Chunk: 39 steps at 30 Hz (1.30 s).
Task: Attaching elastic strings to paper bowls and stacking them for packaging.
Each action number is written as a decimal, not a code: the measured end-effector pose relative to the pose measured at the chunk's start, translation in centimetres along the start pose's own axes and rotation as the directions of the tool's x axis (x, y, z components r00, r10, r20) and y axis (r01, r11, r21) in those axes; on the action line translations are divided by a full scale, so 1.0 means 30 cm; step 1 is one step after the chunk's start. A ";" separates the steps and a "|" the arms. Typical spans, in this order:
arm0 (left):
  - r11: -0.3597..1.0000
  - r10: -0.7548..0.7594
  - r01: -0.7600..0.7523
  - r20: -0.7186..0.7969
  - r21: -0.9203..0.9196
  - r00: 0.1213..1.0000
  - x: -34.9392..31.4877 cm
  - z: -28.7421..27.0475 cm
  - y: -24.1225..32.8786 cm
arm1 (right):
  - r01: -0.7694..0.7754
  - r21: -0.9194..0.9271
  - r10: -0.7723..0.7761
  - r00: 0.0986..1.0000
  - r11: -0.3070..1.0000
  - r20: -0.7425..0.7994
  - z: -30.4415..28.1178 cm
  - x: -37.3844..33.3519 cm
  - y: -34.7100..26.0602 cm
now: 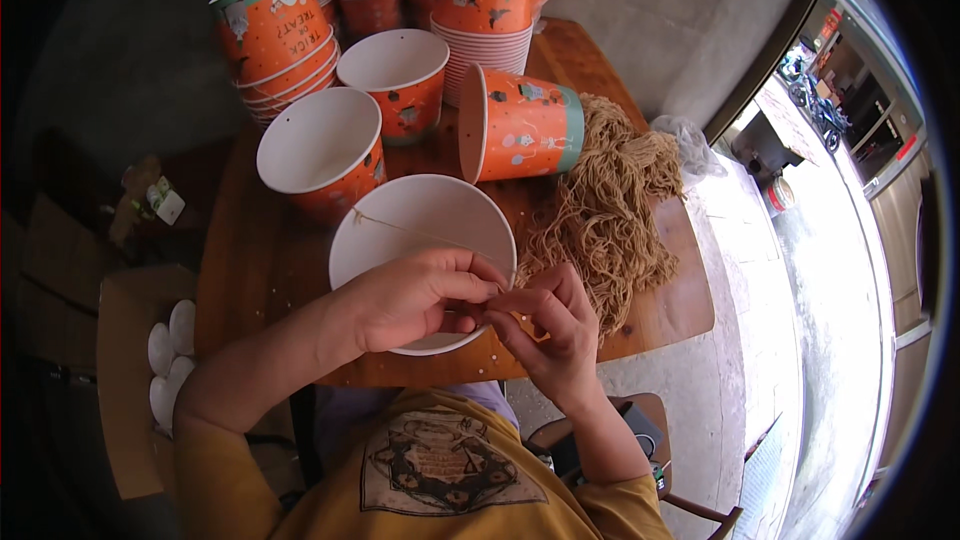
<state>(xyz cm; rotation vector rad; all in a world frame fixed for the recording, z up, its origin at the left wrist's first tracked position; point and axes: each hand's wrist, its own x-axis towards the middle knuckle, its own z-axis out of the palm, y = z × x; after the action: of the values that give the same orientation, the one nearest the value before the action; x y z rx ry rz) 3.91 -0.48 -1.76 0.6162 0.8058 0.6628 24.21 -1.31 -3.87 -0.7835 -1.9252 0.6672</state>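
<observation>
A paper bucket (385, 255), white inside, stands with its mouth up at the table's front edge. Thin tan string (408, 230) crosses its opening from the far left of the rim toward my fingers. My left hand (435, 295) reaches over the bucket, fingertips pinched at the right side of its rim. Against those fingertips, my right hand (550, 325) is closed in a pinch too, just outside the rim. Both seem to grip the string's end, though the fingers mostly hide it. To the right lies a loose heap of tan string (625, 210).
Orange printed buckets stand behind: two upright ones (320, 140) (400, 70), one on its side (520, 125), and nested stacks (285, 30) (485, 40). The wooden table (690, 280) ends at the right. A cardboard box (130, 360) with white round pieces sits lower left.
</observation>
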 end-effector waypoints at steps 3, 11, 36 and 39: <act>0.999 0.009 -0.007 0.028 -0.051 1.000 -0.005 0.000 0.000 | 0.020 -0.001 -0.020 1.000 1.000 -0.001 -0.010 -0.002 0.011; 0.999 0.041 -0.041 0.021 -0.022 0.999 -0.018 -0.005 0.005 | -0.037 0.080 0.030 0.995 0.996 0.095 -0.032 -0.003 0.038; -0.286 0.777 -0.301 0.404 0.910 0.483 -0.022 0.085 -0.059 | -0.086 0.105 0.075 0.991 0.991 0.106 -0.006 -0.005 0.049; -0.261 0.767 -0.328 0.401 0.908 0.501 -0.025 0.095 -0.065 | -0.044 0.109 0.033 0.994 0.993 0.105 -0.005 -0.002 0.058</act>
<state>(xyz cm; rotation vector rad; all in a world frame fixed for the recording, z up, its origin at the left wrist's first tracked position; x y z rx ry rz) 6.38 -2.94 -1.26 2.4475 1.2698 1.1179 24.80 -0.20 -5.08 -0.7305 -1.9511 0.8461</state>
